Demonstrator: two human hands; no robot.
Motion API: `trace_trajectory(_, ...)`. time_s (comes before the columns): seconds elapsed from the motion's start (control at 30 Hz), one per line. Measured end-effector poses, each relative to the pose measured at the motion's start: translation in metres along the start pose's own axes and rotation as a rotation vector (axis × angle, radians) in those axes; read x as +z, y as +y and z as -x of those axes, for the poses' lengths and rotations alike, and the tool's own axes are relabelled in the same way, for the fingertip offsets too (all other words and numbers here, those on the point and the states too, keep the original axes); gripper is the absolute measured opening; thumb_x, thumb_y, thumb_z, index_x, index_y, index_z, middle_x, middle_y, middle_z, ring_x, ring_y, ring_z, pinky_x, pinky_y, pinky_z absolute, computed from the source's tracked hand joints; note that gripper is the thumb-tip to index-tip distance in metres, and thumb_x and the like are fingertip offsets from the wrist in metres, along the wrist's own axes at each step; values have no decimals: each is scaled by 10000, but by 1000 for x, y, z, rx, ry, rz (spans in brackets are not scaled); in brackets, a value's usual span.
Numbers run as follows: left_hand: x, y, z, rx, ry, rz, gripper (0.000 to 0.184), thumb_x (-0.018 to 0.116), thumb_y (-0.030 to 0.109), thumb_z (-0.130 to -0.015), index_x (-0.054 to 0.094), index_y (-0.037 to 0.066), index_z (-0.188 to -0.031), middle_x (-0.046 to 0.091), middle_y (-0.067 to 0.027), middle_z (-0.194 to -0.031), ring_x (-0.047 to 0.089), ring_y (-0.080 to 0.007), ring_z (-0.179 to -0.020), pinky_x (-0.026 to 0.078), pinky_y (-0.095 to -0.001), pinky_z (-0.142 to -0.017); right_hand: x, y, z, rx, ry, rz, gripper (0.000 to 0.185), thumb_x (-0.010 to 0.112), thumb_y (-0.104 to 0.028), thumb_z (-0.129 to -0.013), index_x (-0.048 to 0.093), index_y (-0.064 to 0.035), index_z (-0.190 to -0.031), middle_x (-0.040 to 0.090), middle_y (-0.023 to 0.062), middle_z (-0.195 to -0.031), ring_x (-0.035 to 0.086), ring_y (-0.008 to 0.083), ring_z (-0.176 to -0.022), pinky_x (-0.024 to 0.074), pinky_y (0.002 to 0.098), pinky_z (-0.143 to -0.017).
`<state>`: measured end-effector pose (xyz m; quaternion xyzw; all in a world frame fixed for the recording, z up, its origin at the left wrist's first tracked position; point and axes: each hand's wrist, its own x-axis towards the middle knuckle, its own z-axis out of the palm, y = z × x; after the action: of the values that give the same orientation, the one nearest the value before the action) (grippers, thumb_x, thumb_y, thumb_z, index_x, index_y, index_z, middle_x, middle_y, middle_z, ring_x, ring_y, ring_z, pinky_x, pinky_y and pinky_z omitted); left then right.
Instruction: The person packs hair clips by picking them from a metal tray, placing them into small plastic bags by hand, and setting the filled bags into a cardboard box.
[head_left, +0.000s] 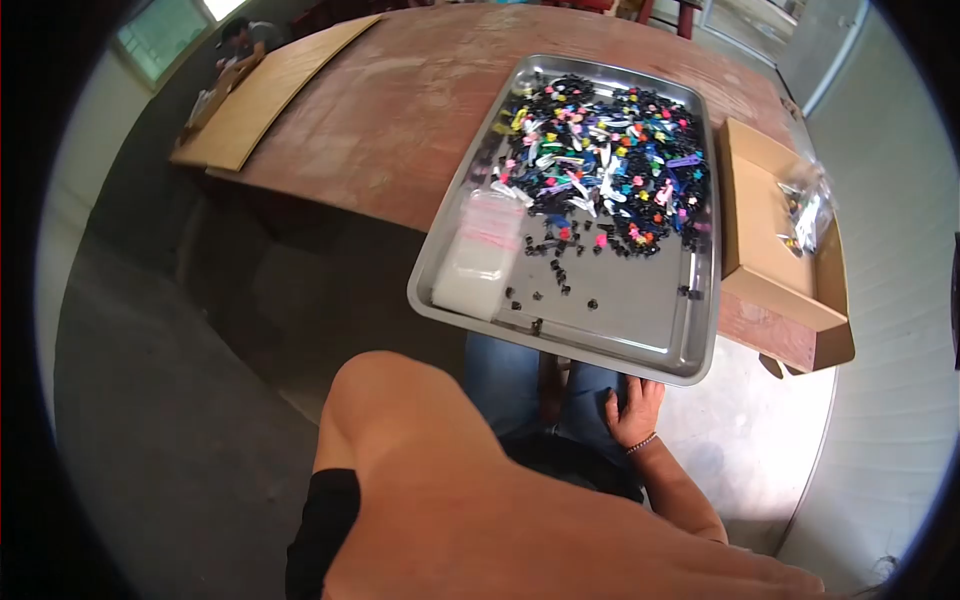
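A metal tray [620, 320] holds a heap of small black, white and coloured hair clips [600, 150]. A stack of clear plastic bags [480, 250] lies in its left side. My right hand [636, 412], with a bracelet at the wrist, rests on my thigh just below the tray's front edge, fingers apart and nothing visible in it. My left arm crosses close in front of the camera, its elbow toward the tray. My left hand [690, 560] is at the bottom edge, back facing up; its fingers are mostly cut off or unclear.
The tray overhangs the front edge of a worn reddish table [400, 130]. To its right stands an open cardboard box [750, 200] with a clear bag of small items [812, 210]. A wooden board [270, 90] lies at the far left, with another person [245, 45] beside it.
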<state>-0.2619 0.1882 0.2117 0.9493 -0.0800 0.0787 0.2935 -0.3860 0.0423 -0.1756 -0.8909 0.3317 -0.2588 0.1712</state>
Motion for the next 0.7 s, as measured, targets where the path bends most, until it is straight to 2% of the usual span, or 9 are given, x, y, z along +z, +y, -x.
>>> trace_trajectory(0.23, -4, -32, -3, 241, 42, -367, 238, 326, 34, -977, 511, -69, -1086, 604, -121, -1024, 593, -132, -823, 453, -176, -811, 3, -1, -3, 31, 16, 33, 498, 659, -241, -736, 550, -29, -1173, 506, 209, -1178, 443, 410, -1122, 330, 522, -966)
trace_trajectory(0.37, -17, -85, 29, 401, 123, -568, 250, 309, 16, -978, 490, -96, -1110, 595, -137, -1032, 595, -137, -816, 461, -157, -803, 8, 1, -2, 50, -27, 21, 503, 635, -272, -753, 546, -43, -1191, 508, 218, -1182, 455, 415, -1117, 333, 528, -964)
trace_trajectory(0.5, 25, -105, -11, 531, 236, -777, 264, 292, -3, -979, 469, -123, -1134, 586, -153, -1040, 597, -141, -809, 470, -139, -795, 11, 1, -6, 54, -229, 59, 517, 605, -315, -788, 523, -54, -1227, 515, 222, -1212, 465, 403, -1148, 335, 530, -980)
trace_trajectory(0.53, 58, -123, -32, 534, 635, -756, 271, 263, 11, -994, 471, -117, -1110, 565, -158, -1033, 586, -158, -833, 456, -143, -829, 9, -1, -9, 35, -326, 52, 518, 592, -328, -802, 516, -60, -1240, 518, 223, -1225, 474, 396, -1159, 348, 521, -984)
trace_trajectory(0.57, 86, -137, -51, 513, 1041, -714, 286, 234, 25, -1009, 473, -111, -1086, 544, -163, -1025, 575, -176, -857, 441, -148, -863, 8, -1, -10, 34, -318, 49, 518, 592, -328, -802, 516, -60, -1240, 518, 223, -1225, 474, 396, -1159, 348, 521, -984)
trace_trajectory(0.6, 100, -140, -62, 470, 1451, -648, 309, 205, 39, -1024, 475, -105, -1062, 522, -167, -1018, 563, -193, -881, 426, -152, -898, 8, 0, -12, -2, -348, 35, 499, 589, -325, -811, 517, -62, -1229, 538, 220, -1190, 509, 392, -1111, 393, 512, -930)
trace_trajectory(0.63, 98, -123, -60, 465, 1467, -647, 309, 205, 39, -1024, 475, -105, -1062, 522, -167, -1018, 563, -193, -881, 426, -152, -898, 6, -1, -16, -40, -378, 20, 481, 586, -323, -819, 518, -63, -1218, 558, 217, -1155, 544, 389, -1062, 439, 503, -876)
trace_trajectory(0.67, 97, -106, -46, 466, 1418, -891, 298, 230, 47, -1024, 488, -96, -1069, 523, -156, -1004, 563, -190, -888, 428, -163, -905, 2, -3, -19, -11, -474, 13, 474, 566, -338, -836, 519, -70, -1224, 580, 210, -1149, 566, 371, -1063, 454, 485, -885)
trace_trajectory(0.7, 93, -77, -25, 456, 1353, -1138, 287, 256, 54, -1023, 501, -87, -1077, 524, -144, -989, 562, -186, -896, 430, -173, -912, 1, -2, -23, -31, -467, 6, 474, 566, -338, -836, 519, -70, -1224, 580, 210, -1149, 566, 371, -1063, 454, 485, -885)
